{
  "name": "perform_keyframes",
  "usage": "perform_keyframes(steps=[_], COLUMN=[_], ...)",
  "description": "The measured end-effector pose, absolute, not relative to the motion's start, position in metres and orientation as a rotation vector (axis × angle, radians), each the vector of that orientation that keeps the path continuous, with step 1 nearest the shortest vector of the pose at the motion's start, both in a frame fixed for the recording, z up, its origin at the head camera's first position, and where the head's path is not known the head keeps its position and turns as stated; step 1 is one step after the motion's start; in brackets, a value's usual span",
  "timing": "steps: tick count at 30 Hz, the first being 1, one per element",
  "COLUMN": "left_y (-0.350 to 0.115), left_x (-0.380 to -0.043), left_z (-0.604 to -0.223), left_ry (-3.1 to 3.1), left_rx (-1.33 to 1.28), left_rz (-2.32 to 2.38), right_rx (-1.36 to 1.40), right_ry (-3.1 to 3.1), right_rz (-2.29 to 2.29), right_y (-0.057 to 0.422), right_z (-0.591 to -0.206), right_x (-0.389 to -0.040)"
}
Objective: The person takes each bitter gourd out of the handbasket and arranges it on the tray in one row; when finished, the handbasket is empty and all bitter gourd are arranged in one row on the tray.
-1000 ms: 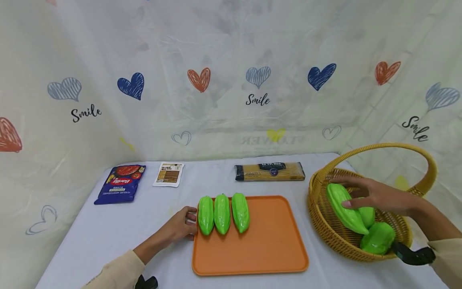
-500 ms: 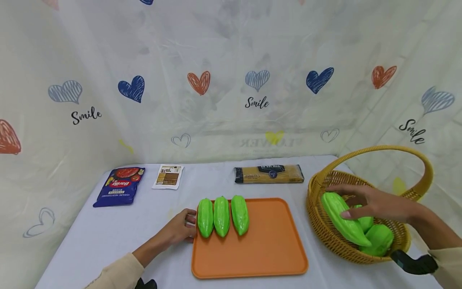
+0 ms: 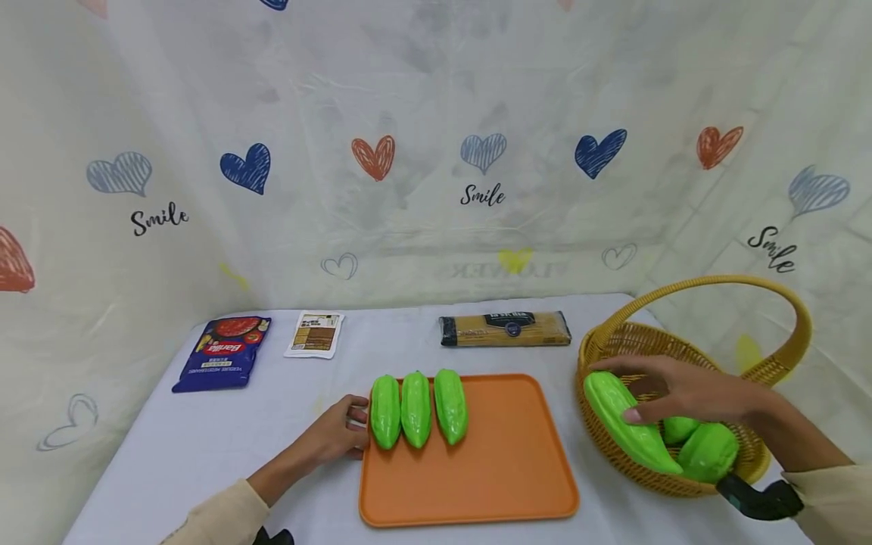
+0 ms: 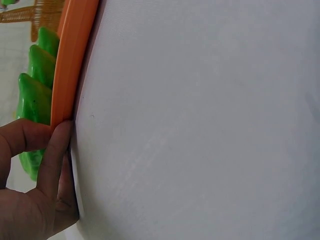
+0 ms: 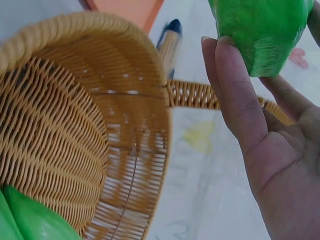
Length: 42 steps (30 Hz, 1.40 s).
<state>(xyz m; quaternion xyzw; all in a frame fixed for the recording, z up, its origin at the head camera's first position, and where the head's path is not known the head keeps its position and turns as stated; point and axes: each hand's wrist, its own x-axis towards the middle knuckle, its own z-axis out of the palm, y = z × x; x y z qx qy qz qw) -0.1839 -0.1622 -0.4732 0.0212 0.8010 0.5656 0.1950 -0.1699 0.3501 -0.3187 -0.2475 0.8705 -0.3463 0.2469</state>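
My right hand [image 3: 695, 387] grips a long, glossy, ridged green gourd [image 3: 623, 424] over the wicker basket [image 3: 657, 338] at the right, thumb on the near side. In the right wrist view the gourd's blunt end [image 5: 262, 37] shows between the fingers, raised above the basket rim [image 5: 150, 65]. More green gourds [image 3: 710, 453] lie inside the basket. My left hand [image 3: 335, 433] pinches the left edge of the orange tray [image 3: 504, 446]; the left wrist view shows its fingers at the tray's rim [image 4: 70, 70]. Three green gourds [image 3: 415, 409] lie side by side at the tray's left.
Behind the tray lies a pack of pasta [image 3: 506, 330]. A blue Barilla pouch [image 3: 223, 353] and a small white-and-brown packet [image 3: 315, 334] are at the back left. The basket's tall handle [image 3: 793, 333] arches up on the right. A printed cloth hangs behind the table.
My right hand has moved left with the gourd, toward the basket's left rim. The left hand stays at the tray's edge, and the three gourds there lie as before.
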Motion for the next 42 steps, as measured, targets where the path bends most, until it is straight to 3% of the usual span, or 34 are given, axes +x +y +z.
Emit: perform_keyframes(steps=[42], left_y=[-0.160], left_x=[-0.184], left_z=[-0.472], left_ry=[2.266], left_rx=[0.040], left_rz=[1.559], right_rx=[-0.741], right_ry=[2.272], right_rz=[-1.158], right_y=[0.279], right_z=[-0.358], right_x=[-0.183])
